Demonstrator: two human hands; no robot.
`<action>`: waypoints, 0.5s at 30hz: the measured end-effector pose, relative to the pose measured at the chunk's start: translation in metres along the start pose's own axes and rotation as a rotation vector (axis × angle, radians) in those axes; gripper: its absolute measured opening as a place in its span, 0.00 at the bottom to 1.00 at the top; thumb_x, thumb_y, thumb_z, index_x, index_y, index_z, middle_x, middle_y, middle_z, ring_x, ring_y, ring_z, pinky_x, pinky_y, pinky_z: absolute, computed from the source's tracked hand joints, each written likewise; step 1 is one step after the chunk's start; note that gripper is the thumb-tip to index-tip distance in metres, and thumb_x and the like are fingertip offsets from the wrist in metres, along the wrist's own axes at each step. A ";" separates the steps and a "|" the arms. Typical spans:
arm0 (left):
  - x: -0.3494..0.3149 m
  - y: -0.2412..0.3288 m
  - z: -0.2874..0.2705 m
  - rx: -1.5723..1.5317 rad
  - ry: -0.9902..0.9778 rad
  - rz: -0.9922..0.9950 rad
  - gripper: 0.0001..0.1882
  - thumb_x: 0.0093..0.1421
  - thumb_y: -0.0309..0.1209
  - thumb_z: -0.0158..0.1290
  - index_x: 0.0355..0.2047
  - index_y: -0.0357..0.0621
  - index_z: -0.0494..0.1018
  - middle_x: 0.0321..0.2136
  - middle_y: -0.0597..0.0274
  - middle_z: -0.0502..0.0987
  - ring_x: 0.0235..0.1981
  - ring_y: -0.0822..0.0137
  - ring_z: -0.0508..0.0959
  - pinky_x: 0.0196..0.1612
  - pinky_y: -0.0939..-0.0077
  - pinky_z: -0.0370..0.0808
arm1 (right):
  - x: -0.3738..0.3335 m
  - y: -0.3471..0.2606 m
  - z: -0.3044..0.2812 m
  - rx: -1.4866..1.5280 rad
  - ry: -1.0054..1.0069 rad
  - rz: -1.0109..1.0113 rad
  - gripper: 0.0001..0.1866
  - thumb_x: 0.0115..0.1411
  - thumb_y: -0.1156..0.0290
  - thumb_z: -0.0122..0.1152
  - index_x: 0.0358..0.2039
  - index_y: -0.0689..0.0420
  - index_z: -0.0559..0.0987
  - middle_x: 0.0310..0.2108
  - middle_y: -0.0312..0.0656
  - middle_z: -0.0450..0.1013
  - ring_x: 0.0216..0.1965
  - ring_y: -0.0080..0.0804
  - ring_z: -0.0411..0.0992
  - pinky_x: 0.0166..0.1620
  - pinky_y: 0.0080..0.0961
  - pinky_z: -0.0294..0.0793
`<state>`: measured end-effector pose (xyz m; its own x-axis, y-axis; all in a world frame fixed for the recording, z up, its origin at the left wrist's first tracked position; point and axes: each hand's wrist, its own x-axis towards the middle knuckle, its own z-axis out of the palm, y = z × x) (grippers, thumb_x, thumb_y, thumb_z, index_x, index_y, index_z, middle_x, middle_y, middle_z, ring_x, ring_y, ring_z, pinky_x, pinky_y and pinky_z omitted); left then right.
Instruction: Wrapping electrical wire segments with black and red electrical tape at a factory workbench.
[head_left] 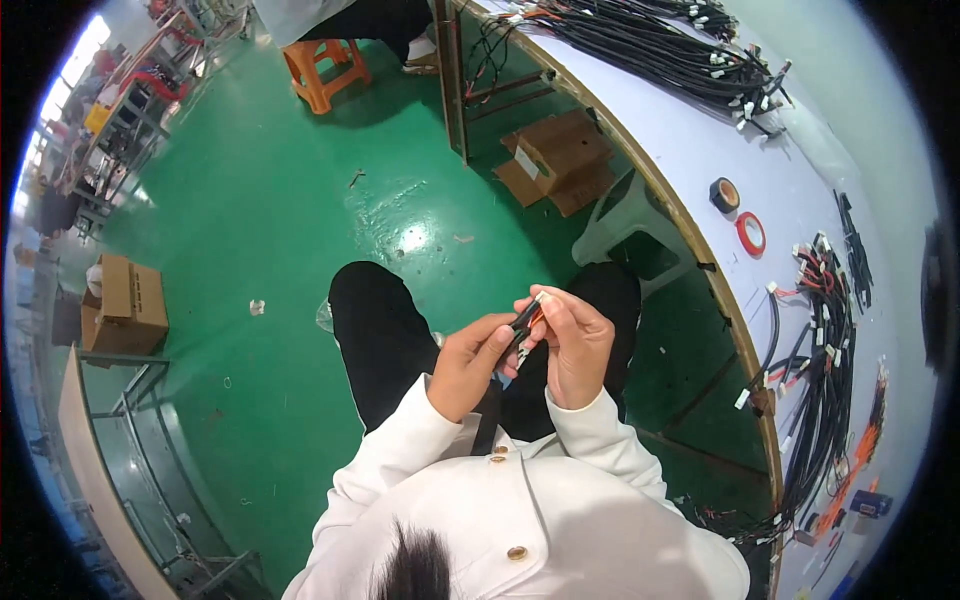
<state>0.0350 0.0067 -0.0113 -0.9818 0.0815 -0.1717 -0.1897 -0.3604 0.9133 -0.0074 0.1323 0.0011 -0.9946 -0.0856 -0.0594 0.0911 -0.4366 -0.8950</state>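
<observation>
Over my lap, both hands grip a short wire harness [524, 318] with a black sleeve and thin red and orange wires. My left hand [462, 365] is closed round the black-sleeved part, thumb on top. With thumb and fingers pinched, my right hand [578, 345] holds the wire end, where a small pale connector [541, 296] shows at the fingertips. More white connector pieces and wires hang below, between the two hands, partly hidden by the fingers.
On the white table [700, 150] to my right lie black cable bundles [650, 50], more cables [825, 370], black tape [716, 197] and red tape [741, 236]. A pale stool [630, 215] and cardboard box [570, 155] stand beneath. Another person sits on an orange stool [318, 85] ahead.
</observation>
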 end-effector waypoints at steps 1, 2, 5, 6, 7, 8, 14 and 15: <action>0.001 0.000 0.000 0.000 -0.008 -0.005 0.15 0.64 0.29 0.43 0.48 0.35 0.68 0.28 0.65 0.72 0.26 0.77 0.70 0.30 0.84 0.69 | 0.000 0.001 -0.001 0.016 0.023 -0.003 0.12 0.59 0.73 0.52 0.37 0.69 0.76 0.29 0.49 0.75 0.20 0.19 0.67 0.24 0.14 0.69; 0.001 0.000 0.001 0.074 -0.018 0.027 0.15 0.63 0.29 0.44 0.49 0.36 0.66 0.28 0.65 0.72 0.26 0.77 0.69 0.30 0.84 0.69 | 0.001 0.001 -0.002 0.015 0.032 -0.005 0.12 0.59 0.73 0.52 0.37 0.69 0.76 0.29 0.49 0.75 0.20 0.19 0.67 0.24 0.14 0.69; 0.001 -0.002 0.005 0.170 0.036 0.103 0.16 0.62 0.28 0.46 0.50 0.38 0.65 0.28 0.65 0.71 0.26 0.76 0.69 0.31 0.83 0.69 | 0.003 0.000 -0.008 0.070 0.139 0.020 0.11 0.58 0.73 0.52 0.36 0.68 0.76 0.29 0.49 0.75 0.20 0.19 0.67 0.24 0.14 0.69; 0.001 -0.004 0.008 0.192 0.092 0.135 0.17 0.61 0.27 0.47 0.50 0.40 0.64 0.28 0.65 0.71 0.26 0.76 0.69 0.31 0.82 0.69 | 0.004 -0.001 -0.009 0.086 0.152 0.018 0.11 0.58 0.72 0.53 0.36 0.68 0.76 0.29 0.48 0.75 0.20 0.19 0.67 0.24 0.14 0.69; 0.001 -0.003 0.005 0.358 0.093 0.099 0.15 0.59 0.26 0.50 0.47 0.40 0.67 0.28 0.59 0.74 0.27 0.71 0.73 0.31 0.80 0.70 | 0.004 -0.001 -0.011 0.102 0.164 0.013 0.11 0.58 0.72 0.53 0.36 0.67 0.76 0.29 0.48 0.75 0.20 0.19 0.67 0.24 0.14 0.70; 0.001 -0.004 0.006 0.343 0.076 0.126 0.15 0.59 0.26 0.50 0.47 0.40 0.67 0.28 0.59 0.74 0.27 0.71 0.73 0.31 0.80 0.70 | 0.005 -0.001 -0.012 0.099 0.175 0.006 0.11 0.58 0.72 0.53 0.36 0.67 0.76 0.29 0.48 0.75 0.20 0.19 0.67 0.24 0.14 0.70; 0.004 -0.004 0.015 0.862 0.129 0.446 0.13 0.54 0.24 0.54 0.40 0.37 0.72 0.30 0.50 0.76 0.29 0.55 0.77 0.32 0.72 0.72 | 0.003 -0.001 -0.017 0.086 0.212 -0.026 0.11 0.59 0.72 0.52 0.36 0.68 0.76 0.29 0.48 0.75 0.20 0.18 0.68 0.25 0.14 0.69; 0.004 -0.004 0.017 0.878 0.129 0.520 0.13 0.53 0.25 0.55 0.40 0.37 0.72 0.28 0.50 0.76 0.27 0.55 0.77 0.30 0.72 0.72 | 0.002 -0.001 -0.018 0.106 0.206 -0.022 0.12 0.59 0.72 0.51 0.36 0.68 0.76 0.30 0.48 0.75 0.21 0.18 0.68 0.25 0.14 0.69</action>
<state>0.0319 0.0245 -0.0095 -0.9437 -0.0094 0.3307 0.2843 0.4882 0.8252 -0.0102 0.1492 -0.0059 -0.9848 0.1045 -0.1389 0.0631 -0.5293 -0.8461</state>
